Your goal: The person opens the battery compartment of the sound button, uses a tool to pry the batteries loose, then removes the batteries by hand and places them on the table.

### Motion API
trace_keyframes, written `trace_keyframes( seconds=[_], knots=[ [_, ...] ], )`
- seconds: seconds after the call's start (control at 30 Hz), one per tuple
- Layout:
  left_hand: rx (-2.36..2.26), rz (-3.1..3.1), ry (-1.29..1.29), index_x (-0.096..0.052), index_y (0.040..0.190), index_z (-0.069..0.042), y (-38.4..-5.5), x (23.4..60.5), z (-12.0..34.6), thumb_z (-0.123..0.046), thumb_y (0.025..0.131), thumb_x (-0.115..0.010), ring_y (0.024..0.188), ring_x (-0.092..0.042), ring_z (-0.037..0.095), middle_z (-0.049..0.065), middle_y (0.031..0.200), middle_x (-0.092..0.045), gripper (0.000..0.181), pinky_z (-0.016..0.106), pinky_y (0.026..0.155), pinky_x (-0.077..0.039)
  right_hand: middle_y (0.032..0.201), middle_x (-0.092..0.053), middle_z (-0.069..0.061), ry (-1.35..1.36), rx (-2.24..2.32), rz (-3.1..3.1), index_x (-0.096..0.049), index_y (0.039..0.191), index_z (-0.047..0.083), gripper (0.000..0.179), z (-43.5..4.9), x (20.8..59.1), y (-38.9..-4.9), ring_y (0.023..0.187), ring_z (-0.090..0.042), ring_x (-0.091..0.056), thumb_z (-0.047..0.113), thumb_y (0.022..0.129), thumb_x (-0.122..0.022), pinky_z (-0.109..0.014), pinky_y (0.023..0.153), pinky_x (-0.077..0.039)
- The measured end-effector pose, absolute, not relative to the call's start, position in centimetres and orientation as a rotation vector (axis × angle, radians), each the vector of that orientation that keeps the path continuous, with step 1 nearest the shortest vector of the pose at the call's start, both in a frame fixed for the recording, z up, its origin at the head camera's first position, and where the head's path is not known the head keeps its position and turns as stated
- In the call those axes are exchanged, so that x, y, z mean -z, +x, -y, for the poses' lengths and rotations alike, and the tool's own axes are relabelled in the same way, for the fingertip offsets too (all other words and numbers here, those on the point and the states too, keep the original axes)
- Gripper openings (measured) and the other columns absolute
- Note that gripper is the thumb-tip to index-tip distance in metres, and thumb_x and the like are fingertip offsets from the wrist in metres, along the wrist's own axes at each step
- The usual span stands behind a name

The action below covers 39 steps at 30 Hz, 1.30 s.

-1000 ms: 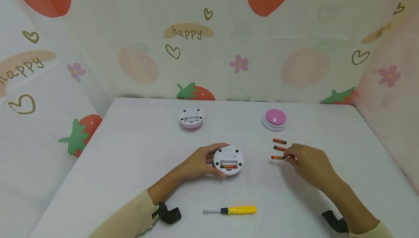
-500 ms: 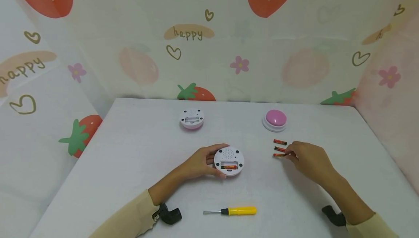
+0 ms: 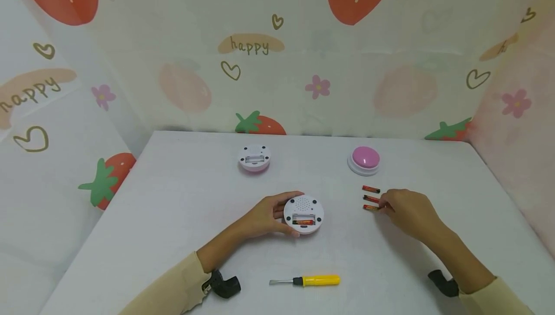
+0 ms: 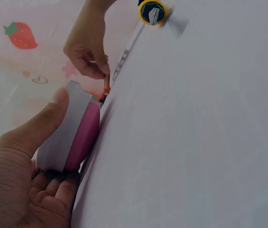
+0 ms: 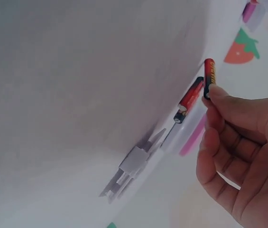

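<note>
My left hand (image 3: 269,215) grips a round push-button (image 3: 303,215) by its edge, thumb near and fingers at the far side. Its white base faces up and its pink dome (image 4: 85,135) points down at the table. One red battery (image 3: 302,222) lies in the base's opened compartment, with a bare slot above it. To the right, my right hand (image 3: 409,214) pinches one end of another red and black battery (image 5: 209,78) between thumb and fingertip. Two more batteries (image 3: 371,189) lie just beyond it on the table.
A second push-button (image 3: 254,158) rests upside down at the back, its compartment bare. Another (image 3: 364,160) stands pink side up behind the batteries. A yellow-handled screwdriver (image 3: 321,280) lies in front. In the right wrist view, small pale plastic pieces (image 5: 134,160) lie on the table.
The pinched battery has shifted slightly right and away from me, closer to the two lying ones. My left hand and its push-button have stayed in place.
</note>
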<state>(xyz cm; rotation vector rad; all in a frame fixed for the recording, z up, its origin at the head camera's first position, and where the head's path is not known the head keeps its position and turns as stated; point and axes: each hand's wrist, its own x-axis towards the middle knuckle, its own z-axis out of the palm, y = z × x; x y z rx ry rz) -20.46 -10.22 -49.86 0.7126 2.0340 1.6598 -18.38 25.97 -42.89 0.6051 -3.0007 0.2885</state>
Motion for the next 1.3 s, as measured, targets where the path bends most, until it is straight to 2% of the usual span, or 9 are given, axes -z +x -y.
trace_keyframes(
  seconds=[0.33, 0.6, 0.8, 0.97, 1.3],
  knots=[
    [-1.657, -2.024, 0.726, -0.045, 0.153, -0.019, -20.3, 49.9, 10.3, -0.01, 0.075, -0.091, 0.13, -0.055, 0.018, 0.001, 0.151, -0.05, 0.091, 0.027, 0.105, -0.048, 0.083, -0.071, -0.001, 0.616, -0.205, 3.083, -0.076, 0.087, 0.011, 0.009, -25.8, 43.2, -18.6, 0.077, -0.021, -0.065, 0.006, 0.083, -0.082, -0.04, 0.069, -0.059],
    [-1.651, -2.022, 0.722, -0.044, 0.154, -0.022, -20.4, 49.9, 10.3, -0.01, 0.075, -0.091, 0.132, -0.054, 0.016, -0.001, 0.152, -0.049, 0.092, 0.026, 0.107, -0.046, 0.079, -0.068, 0.003, 0.626, -0.197, 3.129, -0.074, 0.086, 0.012, 0.01, -25.9, 43.5, -18.8, 0.072, -0.016, -0.058, 0.008, 0.084, -0.082, -0.035, 0.064, -0.054],
    [-1.653, -2.019, 0.717, -0.044, 0.154, -0.02, -20.4, 49.7, 10.3, -0.008, 0.075, -0.091, 0.132, -0.054, 0.017, 0.0, 0.152, -0.049, 0.092, 0.026, 0.107, -0.046, 0.079, -0.068, 0.002, 0.62, -0.174, 3.134, -0.074, 0.088, 0.012, 0.01, -25.8, 43.5, -18.9, 0.072, -0.016, -0.058, 0.009, 0.084, -0.082, -0.034, 0.064, -0.054],
    [-1.644, -2.023, 0.714, -0.043, 0.155, -0.018, -20.4, 49.6, 10.3, -0.008, 0.076, -0.09, 0.132, -0.054, 0.018, 0.001, 0.152, -0.049, 0.092, 0.026, 0.106, -0.047, 0.074, -0.064, 0.003, 0.617, -0.155, 3.116, -0.073, 0.09, 0.011, 0.011, -25.5, 43.0, -18.5, 0.068, -0.015, -0.055, 0.009, 0.084, -0.082, -0.031, 0.058, -0.05],
    [-1.633, -2.038, 0.72, -0.045, 0.153, -0.023, -20.5, 49.6, 10.4, -0.009, 0.075, -0.091, 0.132, -0.054, 0.017, -0.001, 0.152, -0.048, 0.092, 0.026, 0.106, -0.047, 0.07, -0.059, 0.008, 0.627, -0.215, 3.064, -0.075, 0.093, 0.013, 0.013, -23.5, 41.4, -17.5, 0.066, -0.012, -0.053, 0.015, 0.083, -0.084, -0.026, 0.054, -0.046]
  ],
)
